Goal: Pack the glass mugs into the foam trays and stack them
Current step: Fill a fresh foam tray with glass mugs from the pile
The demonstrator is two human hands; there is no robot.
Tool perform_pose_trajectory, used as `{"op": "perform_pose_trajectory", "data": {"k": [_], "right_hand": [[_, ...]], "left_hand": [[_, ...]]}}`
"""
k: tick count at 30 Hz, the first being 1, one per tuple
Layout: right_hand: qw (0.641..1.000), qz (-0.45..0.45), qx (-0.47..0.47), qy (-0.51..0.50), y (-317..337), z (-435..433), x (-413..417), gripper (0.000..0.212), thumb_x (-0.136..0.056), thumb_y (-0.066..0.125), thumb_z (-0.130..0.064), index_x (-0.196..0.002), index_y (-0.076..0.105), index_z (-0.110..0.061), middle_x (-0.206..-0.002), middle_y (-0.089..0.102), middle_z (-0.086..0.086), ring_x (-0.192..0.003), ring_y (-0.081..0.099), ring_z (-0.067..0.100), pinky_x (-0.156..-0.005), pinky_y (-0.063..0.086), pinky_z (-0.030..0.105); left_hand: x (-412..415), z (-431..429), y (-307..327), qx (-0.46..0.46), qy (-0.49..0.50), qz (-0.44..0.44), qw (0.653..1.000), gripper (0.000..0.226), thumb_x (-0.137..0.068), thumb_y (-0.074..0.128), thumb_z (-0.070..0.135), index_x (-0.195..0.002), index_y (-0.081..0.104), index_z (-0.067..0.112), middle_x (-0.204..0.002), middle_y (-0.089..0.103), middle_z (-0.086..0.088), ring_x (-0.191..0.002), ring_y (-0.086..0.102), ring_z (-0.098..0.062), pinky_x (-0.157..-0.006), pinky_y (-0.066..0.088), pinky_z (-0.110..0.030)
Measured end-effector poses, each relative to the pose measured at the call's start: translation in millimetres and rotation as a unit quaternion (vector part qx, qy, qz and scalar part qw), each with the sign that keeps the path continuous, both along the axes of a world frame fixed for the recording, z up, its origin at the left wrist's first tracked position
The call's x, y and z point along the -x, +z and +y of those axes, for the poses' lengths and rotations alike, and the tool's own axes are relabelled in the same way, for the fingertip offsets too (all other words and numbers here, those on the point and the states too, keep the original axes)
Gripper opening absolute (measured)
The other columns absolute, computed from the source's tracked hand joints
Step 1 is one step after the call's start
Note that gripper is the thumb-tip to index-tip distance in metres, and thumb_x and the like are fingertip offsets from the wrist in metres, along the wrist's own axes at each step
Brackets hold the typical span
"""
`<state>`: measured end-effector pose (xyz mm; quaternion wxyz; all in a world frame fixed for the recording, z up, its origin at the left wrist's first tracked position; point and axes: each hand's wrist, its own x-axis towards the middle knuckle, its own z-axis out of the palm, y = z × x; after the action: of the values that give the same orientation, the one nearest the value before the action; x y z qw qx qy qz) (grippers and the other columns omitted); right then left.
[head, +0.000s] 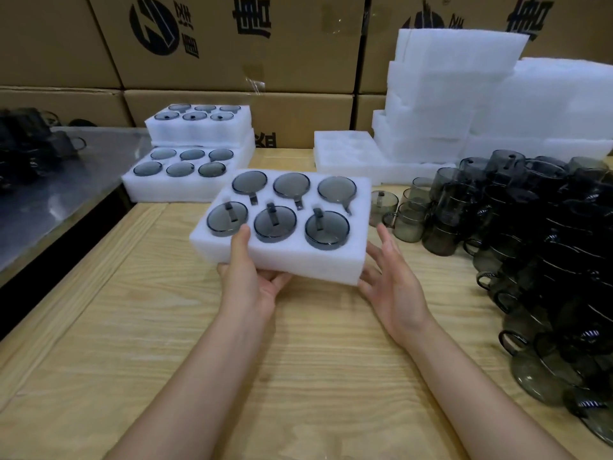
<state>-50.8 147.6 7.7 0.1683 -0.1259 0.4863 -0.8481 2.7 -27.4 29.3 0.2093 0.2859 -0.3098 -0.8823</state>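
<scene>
While off the desk, gripped at near-left edge by left hand, fingers curled underneath: foam tray, six glass mugs seated. Right hand at right end, fingers straight.

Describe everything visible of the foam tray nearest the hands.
The foam tray is a thick white rectangular block with six round pockets, each holding a smoky grey glass mug. Over the wooden table, the left hand grips its near edge, thumb on top, fingers underneath; the open right hand touches its near right corner.
</scene>
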Motion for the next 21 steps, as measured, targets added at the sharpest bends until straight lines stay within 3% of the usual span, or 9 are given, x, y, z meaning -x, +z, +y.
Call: {"op": "perform_pose_trajectory", "data": {"k": [7,10,16,18,21], "right_hand": [[0.996,0.030,-0.081,0.022,-4,-2,-1,0.047,-0.083,0.044,-0.034,-0.126,0.050,-0.017,-0.113,0.064,0.017,-0.092,0.064,0.029,-0.084,0.053,0.036],[0.992,0.050,-0.110,0.029,-5,-2,-1,0.046,-0.083,0.045,-0.032,-0.124,0.053,-0.012,-0.105,0.068,0.018,-0.090,0.065,0.027,-0.081,0.055,0.033],[0.991,0.053,-0.117,0.038,-9,-2,0,0.037,-0.088,0.053,-0.028,-0.119,0.058,-0.008,-0.099,0.068,0.023,-0.089,0.065,0.028,-0.078,0.054,0.030],[0.991,0.054,-0.116,0.037,-10,-2,0,0.036,-0.088,0.049,-0.024,-0.117,0.059,-0.005,-0.098,0.067,0.025,-0.088,0.063,0.030,-0.078,0.054,0.031],[0.990,0.062,-0.122,0.036,-11,-2,1,0.033,-0.088,0.057,-0.023,-0.114,0.061,-0.003,-0.096,0.067,0.026,-0.086,0.063,0.029,-0.077,0.053,0.033]], "left_hand": [[44,-106,55,0.024,0.090,0.024,0.995,0.050,-0.085,0.065,0.036,-0.129,0.048,0.021,-0.113,0.068,-0.006,-0.091,0.071,-0.025,-0.065,0.058,-0.050],[60,-149,68,0.047,0.119,-0.010,0.992,0.052,-0.083,0.065,0.039,-0.129,0.045,0.024,-0.109,0.066,-0.002,-0.090,0.069,-0.023,-0.065,0.059,-0.050],[87,-207,73,0.062,0.159,-0.073,0.983,0.065,-0.078,0.068,0.042,-0.134,0.037,0.027,-0.120,0.056,0.000,-0.096,0.063,-0.021,-0.047,0.055,-0.039],[96,-220,75,0.077,0.152,-0.076,0.982,0.065,-0.079,0.067,0.041,-0.134,0.038,0.025,-0.124,0.056,-0.002,-0.098,0.063,-0.023,-0.050,0.055,-0.042],[111,-228,74,0.084,0.142,-0.070,0.984,0.064,-0.080,0.068,0.041,-0.134,0.040,0.022,-0.123,0.057,-0.006,-0.097,0.064,-0.026,-0.058,0.058,-0.048]]}}
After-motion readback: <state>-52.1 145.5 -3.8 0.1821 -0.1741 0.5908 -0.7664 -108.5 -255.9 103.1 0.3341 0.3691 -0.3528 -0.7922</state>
